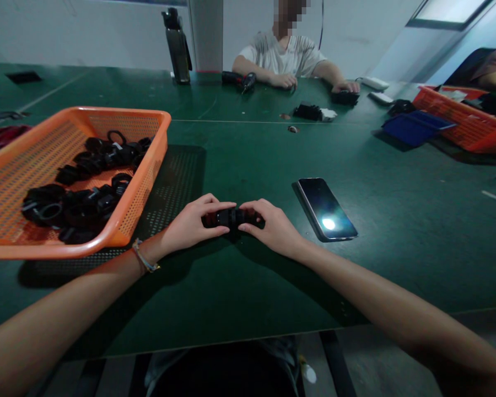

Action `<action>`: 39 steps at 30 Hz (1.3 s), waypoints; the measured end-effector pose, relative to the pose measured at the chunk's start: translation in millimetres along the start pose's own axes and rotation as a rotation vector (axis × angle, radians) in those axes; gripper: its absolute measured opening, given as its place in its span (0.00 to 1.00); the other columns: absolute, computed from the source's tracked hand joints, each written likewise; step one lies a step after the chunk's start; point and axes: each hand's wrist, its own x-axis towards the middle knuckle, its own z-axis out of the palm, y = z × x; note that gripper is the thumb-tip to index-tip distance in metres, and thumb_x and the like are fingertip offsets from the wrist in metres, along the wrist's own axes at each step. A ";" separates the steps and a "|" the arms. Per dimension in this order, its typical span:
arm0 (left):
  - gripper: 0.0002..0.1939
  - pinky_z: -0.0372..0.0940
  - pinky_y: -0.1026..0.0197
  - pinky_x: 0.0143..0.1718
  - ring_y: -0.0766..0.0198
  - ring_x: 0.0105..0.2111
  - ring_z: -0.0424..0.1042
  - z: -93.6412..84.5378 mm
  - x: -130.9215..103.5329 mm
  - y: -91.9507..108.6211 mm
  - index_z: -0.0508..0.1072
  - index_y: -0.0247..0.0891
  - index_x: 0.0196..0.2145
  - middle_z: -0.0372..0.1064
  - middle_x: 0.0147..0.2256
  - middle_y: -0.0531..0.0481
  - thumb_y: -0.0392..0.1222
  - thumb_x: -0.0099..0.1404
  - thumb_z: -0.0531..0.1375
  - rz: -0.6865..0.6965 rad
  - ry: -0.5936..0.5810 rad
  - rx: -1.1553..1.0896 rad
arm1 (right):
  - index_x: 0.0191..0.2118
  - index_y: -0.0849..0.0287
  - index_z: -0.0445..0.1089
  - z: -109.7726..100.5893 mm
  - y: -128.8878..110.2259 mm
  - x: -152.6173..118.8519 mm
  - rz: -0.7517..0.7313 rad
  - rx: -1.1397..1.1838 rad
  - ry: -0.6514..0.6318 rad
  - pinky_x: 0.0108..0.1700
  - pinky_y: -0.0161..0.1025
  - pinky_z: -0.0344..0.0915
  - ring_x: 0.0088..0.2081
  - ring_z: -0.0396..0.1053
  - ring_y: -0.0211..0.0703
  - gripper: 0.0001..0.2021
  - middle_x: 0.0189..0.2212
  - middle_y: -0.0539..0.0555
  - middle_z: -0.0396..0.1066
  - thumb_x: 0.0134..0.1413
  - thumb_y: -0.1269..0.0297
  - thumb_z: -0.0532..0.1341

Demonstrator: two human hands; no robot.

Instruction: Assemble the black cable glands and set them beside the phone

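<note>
A black cylindrical fitting (232, 217) with a ridged middle lies sideways between my two hands, just above or on the green table (248, 160). My left hand (194, 219) grips its left end, thumb on the near side and fingers on the far side. Around the right end, my right hand (270, 221) is closed in the same way. Parts of both ends are hidden by fingers. Left of my hands stands an orange perforated basket (149, 176), with several black ring-shaped parts (82, 207) heaped inside.
A smartphone (326, 209) lies right of my hands. Across the table, a person (283, 60) touches a black object (345, 97). A bottle (177, 49) and a power screwdriver (240, 81) stand at the back. At right are a blue tray (415, 128) and another orange basket (458, 129).
</note>
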 end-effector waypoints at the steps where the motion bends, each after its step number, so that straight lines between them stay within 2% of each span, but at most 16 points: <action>1: 0.22 0.63 0.60 0.38 0.64 0.34 0.65 -0.1 0.0 0.0 0.69 0.42 0.50 0.62 0.36 0.51 0.45 0.57 0.61 0.002 0.001 0.003 | 0.43 0.60 0.68 -0.1 0.0 -0.2 -0.007 0.004 -0.002 0.37 0.40 0.65 0.37 0.66 0.40 0.13 0.36 0.54 0.69 0.49 0.69 0.63; 9: 0.22 0.64 0.61 0.35 0.65 0.32 0.65 -0.2 0.1 0.1 0.69 0.43 0.50 0.62 0.36 0.51 0.45 0.57 0.61 -0.013 -0.004 -0.006 | 0.42 0.59 0.68 0.2 2.8 -0.1 -0.061 0.010 0.034 0.37 0.40 0.65 0.40 0.66 0.43 0.14 0.36 0.54 0.70 0.46 0.72 0.64; 14: 0.21 0.63 0.60 0.38 0.64 0.35 0.65 0.2 0.1 -0.7 0.70 0.43 0.49 0.61 0.36 0.51 0.44 0.57 0.61 0.004 0.001 0.008 | 0.43 0.59 0.67 0.5 2.3 -0.5 -0.048 0.032 0.046 0.37 0.39 0.65 0.38 0.66 0.41 0.16 0.36 0.53 0.70 0.46 0.73 0.64; 20: 0.21 0.63 0.60 0.37 0.65 0.33 0.65 0.3 -0.2 -0.6 0.69 0.42 0.49 0.61 0.36 0.51 0.45 0.57 0.61 -0.018 -0.001 -0.006 | 0.40 0.58 0.68 0.6 1.1 0.0 -0.010 0.044 0.039 0.36 0.39 0.66 0.37 0.67 0.40 0.14 0.34 0.52 0.70 0.45 0.74 0.64; 39: 0.23 0.63 0.59 0.38 0.64 0.34 0.65 -0.3 -0.3 0.6 0.69 0.41 0.51 0.62 0.36 0.50 0.44 0.57 0.61 -0.017 0.003 -0.010 | 0.42 0.60 0.68 -0.7 -0.2 0.5 0.021 0.036 0.014 0.36 0.40 0.66 0.36 0.67 0.39 0.13 0.35 0.53 0.70 0.48 0.71 0.64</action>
